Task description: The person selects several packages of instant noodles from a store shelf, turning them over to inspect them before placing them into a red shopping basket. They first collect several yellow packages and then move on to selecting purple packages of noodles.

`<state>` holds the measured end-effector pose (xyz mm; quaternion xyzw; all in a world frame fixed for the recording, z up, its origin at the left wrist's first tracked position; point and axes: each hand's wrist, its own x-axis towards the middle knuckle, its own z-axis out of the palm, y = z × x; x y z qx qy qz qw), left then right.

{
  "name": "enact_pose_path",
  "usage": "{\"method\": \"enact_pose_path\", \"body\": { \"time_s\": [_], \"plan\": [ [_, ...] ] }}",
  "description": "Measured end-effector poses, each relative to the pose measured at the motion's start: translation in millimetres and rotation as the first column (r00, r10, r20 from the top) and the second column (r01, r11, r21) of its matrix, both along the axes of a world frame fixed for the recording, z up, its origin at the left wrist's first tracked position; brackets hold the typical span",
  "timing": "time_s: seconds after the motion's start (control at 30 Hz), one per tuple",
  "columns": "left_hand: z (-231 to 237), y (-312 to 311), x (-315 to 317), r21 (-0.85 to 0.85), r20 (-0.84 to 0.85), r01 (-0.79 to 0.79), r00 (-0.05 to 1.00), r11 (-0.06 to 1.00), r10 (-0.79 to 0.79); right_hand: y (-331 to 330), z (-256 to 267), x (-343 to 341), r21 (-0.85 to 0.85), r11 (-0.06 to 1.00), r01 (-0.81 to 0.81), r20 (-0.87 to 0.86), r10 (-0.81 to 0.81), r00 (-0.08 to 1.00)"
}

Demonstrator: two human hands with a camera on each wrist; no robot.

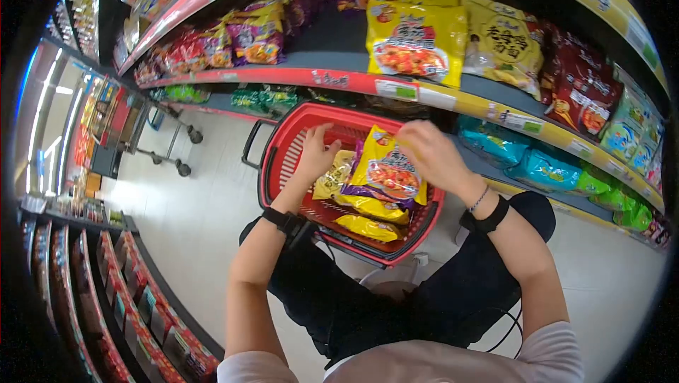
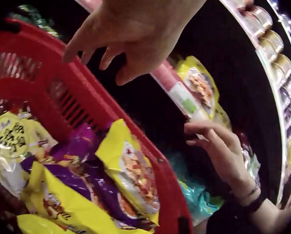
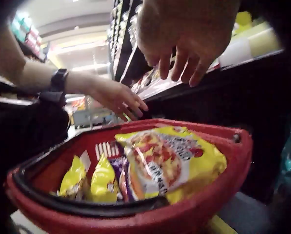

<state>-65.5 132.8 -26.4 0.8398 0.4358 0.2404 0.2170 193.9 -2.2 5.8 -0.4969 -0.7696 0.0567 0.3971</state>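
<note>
A red basket holds several noodle packets, with a yellow packet leaning on top of purple ones near its right side. My left hand hovers over the basket's left part, fingers spread and loosely bent, holding nothing. Above the basket's right edge is my right hand, close to the yellow packet in the head view; the right wrist view shows this hand above the packet, apart from it, with fingers hanging loose. A pale yellow packet lies at the basket's other side.
Behind the basket, a shelf edge carries yellow packets, a dark red packet and purple ones. Blue packets sit on the lower shelf. A wheeled cart stands at the left, and shelving at the lower left.
</note>
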Motion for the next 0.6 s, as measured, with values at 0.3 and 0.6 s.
{"method": "enact_pose_path", "body": {
  "time_s": [0.3,0.6],
  "plan": [
    [-179.9,25.7,-77.7,-0.991,-0.001,-0.106,0.624,0.083,0.782,10.7,-40.4,-58.5,-0.353,0.899,-0.258,0.267,0.361,0.894],
    [-145.6,15.2,-73.6,-0.911,0.015,-0.257,0.761,0.324,0.648,31.8,-54.8,-78.4,-0.41,0.867,-0.284,0.367,0.442,0.818]
  ]
}}
